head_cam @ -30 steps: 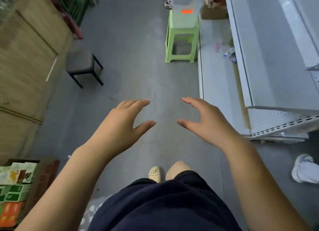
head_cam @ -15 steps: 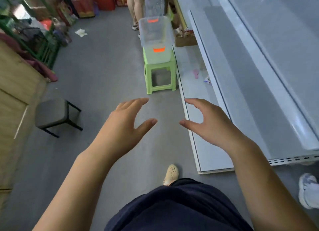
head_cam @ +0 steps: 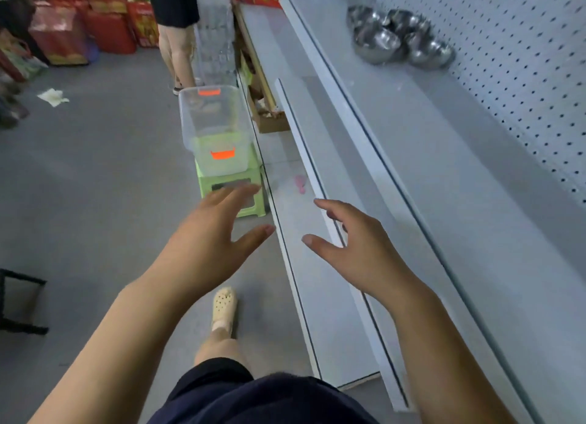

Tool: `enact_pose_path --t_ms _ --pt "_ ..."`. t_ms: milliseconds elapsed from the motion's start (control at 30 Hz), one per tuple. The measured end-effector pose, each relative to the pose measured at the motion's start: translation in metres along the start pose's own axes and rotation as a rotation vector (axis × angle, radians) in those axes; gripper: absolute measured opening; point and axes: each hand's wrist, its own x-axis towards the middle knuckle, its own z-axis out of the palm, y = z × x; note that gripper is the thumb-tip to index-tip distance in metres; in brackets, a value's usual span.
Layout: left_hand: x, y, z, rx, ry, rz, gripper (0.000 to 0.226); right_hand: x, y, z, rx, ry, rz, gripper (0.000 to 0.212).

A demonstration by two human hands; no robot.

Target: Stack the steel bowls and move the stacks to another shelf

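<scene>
Several steel bowls sit in a loose cluster far up on the upper grey shelf, against the pegboard back wall. My left hand is held out over the floor with fingers spread, holding nothing. My right hand hovers over the front edges of the lower shelves, also spread and holding nothing. Both hands are well short of the bowls.
A clear plastic bin rests on a green stool beside the shelving. A person's legs stand further down the aisle. Red boxes line the far left. A dark stool is at the left edge.
The view has swung up and to the right along the aisle, bringing the bowls into sight. Both hands stay spread and holding nothing, now nearer the shelving.
</scene>
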Motion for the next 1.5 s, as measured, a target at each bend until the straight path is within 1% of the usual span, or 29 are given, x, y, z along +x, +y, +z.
enact_pose_path --t_ms 133,267,400,467,600,667,733,833,1000,1067,1133,1200,1267,1367,1433,1500 --pt "0.078 -0.004 -0.001 -0.074 -0.019 0.123 0.065 0.046 0.0 -0.021 0.03 0.099 0.086 0.059" --pt "0.16 -0.01 -0.013 -0.083 -0.074 0.256 0.068 0.1 -0.009 -0.041 0.065 0.237 0.142 0.06" --pt "0.243 -0.016 -0.032 -0.091 -0.079 0.362 0.067 0.153 -0.013 -0.056 0.108 0.377 0.202 0.059" --pt "0.28 -0.019 -0.039 -0.101 -0.087 0.401 0.066 0.178 -0.013 -0.062 0.145 0.449 0.233 0.056" --pt "0.345 -0.022 -0.041 -0.142 -0.138 0.422 0.066 0.222 -0.008 -0.07 0.193 0.564 0.293 0.052" --pt "0.372 -0.022 -0.034 -0.197 -0.173 0.397 0.066 0.238 -0.005 -0.074 0.225 0.584 0.327 0.052" --pt "0.396 -0.023 -0.026 -0.272 -0.198 0.333 0.062 0.248 -0.001 -0.078 0.256 0.606 0.366 0.05" --pt "0.432 -0.023 -0.012 -0.378 -0.202 0.275 0.06 0.264 0.003 -0.09 0.285 0.646 0.436 0.048" --pt "0.502 -0.017 0.011 -0.453 -0.213 0.255 0.061 0.306 0.023 -0.122 0.223 0.718 0.483 0.046" --pt "0.534 -0.012 0.02 -0.477 -0.218 0.281 0.062 0.328 0.03 -0.137 0.202 0.746 0.496 0.048" --pt "0.566 -0.004 0.032 -0.509 -0.217 0.288 0.06 0.349 0.036 -0.154 0.169 0.776 0.512 0.055" --pt "0.594 0.004 0.044 -0.592 -0.189 0.242 0.054 0.368 0.041 -0.17 0.138 0.807 0.536 0.058" --pt "0.617 0.014 0.056 -0.689 -0.154 0.187 0.052 0.384 0.047 -0.185 0.141 0.841 0.577 0.057" --pt "0.645 0.026 0.072 -0.813 -0.153 0.153 0.056 0.406 0.06 -0.2 0.121 0.87 0.641 0.057" --pt "0.654 0.028 0.08 -0.873 -0.163 0.147 0.06 0.413 0.069 -0.205 0.135 0.858 0.678 0.059" --pt "0.66 0.025 0.088 -0.899 -0.171 0.155 0.057 0.417 0.08 -0.206 0.131 0.86 0.703 0.061"
